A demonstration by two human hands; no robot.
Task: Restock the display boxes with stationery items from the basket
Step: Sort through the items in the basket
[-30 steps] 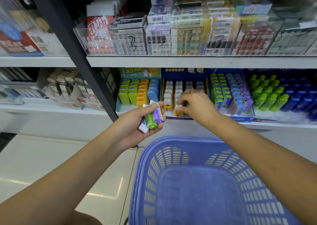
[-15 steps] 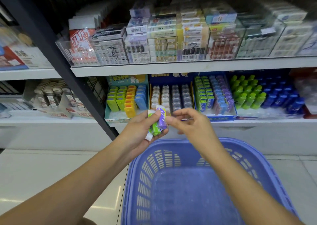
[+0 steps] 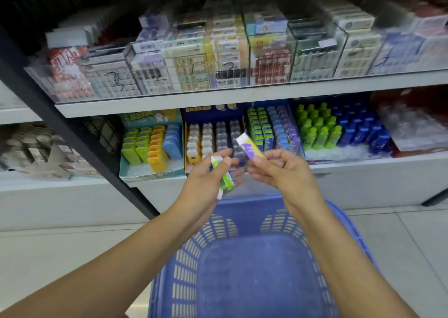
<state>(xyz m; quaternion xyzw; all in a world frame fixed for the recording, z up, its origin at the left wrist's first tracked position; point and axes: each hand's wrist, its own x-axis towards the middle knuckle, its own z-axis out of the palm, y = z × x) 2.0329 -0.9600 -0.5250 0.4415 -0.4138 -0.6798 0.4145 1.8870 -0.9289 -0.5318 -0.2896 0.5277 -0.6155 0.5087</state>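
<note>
1. left hand (image 3: 206,181): the fingers are curled round a small bunch of green erasers (image 3: 226,179), with the thumb laid across the top. white ends show above and below the fist. this looks like the reserve stock. it is best held level and near the shelf so the next pick is short.
2. basket (image 3: 218,225): it stands below both hands, just in front of the lower shelf. working over it means a dropped piece lands inside.
3. purple eraser (image 3: 251,149): it is in the air between the hands and the shelf, tilted with its white end uppermost. it sits apart from the green bunch.
4. right hand (image 3: 286,174): the thumb and fingertips pinch the lower end of the purple eraser, and the other fingers are loosely bent. a pinch this low gives little control, so a firmer hold nearer mid-sleeve is advised before the reach.
5. eraser display box (image 3: 301,151): it sits on the lower shelf with green, blue and purple columns. the purple column (image 3: 287,128), the rightmost, is the likely destination. the piece should go in sleeve-aligned with its neighbours. whether the front of that column has a gap cannot be told, because the hand hides it.
6. green bottles (image 3: 317,128): they stand in the next box to the right. the wrist should stay clear of them.
</note>
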